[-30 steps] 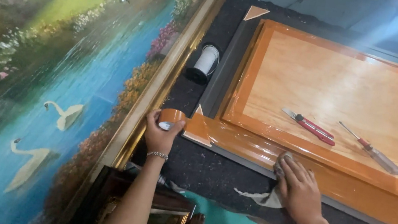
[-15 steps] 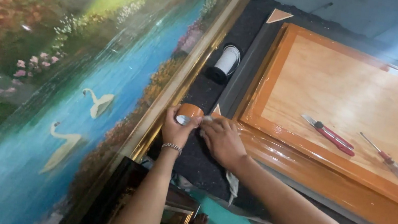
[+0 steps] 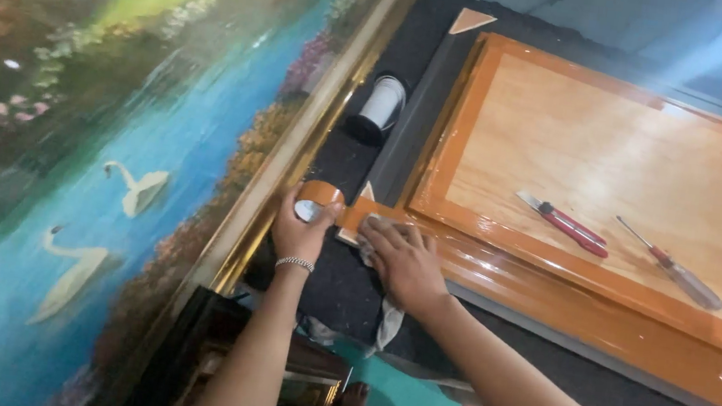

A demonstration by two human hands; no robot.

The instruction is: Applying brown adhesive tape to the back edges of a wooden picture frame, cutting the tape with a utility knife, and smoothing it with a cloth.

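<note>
Right hand now flat on frame, left hand still gripping tape roll

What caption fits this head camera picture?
Left hand holds brown tape roll; right hand presses wooden frame.

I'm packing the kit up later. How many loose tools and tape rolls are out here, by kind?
Brown tape roll, held in the left hand: 1
Black-and-white roll on the dark mat: 1
Red-handled utility knife on the wooden panel: 1
Screwdriver on the wooden panel: 1
Total: 4
</note>
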